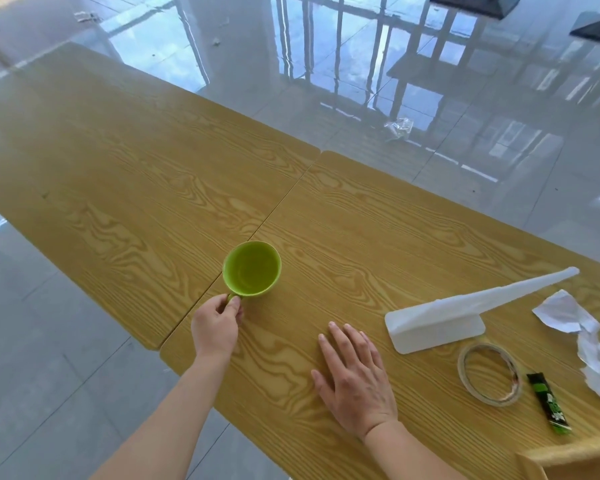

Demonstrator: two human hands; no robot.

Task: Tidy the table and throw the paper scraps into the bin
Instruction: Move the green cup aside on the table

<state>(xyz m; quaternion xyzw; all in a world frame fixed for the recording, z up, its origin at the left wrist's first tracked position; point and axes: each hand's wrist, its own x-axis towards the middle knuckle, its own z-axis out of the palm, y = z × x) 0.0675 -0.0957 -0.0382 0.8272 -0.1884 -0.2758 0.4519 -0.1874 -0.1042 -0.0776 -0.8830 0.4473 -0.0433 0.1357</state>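
Green plastic, the cup (252, 268) stands upright on the wood-grain table (125, 174), just right of the seam between the two tabletops. The left hand (215, 323) sits at the cup's near side, its fingers (234, 304) pinched together on the cup's handle. To the right of the cup the right hand (355, 379) lies palm down on the table — fingers apart, gripping nothing. Farther right of the cup rests a white stand (440, 320) with a long tilted arm, a tape roll (489, 374) just in front of it, then a green-and-black sachet (548, 403). Crumpled paper scraps (582, 337) lie farthest from the cup — at the table's right end.
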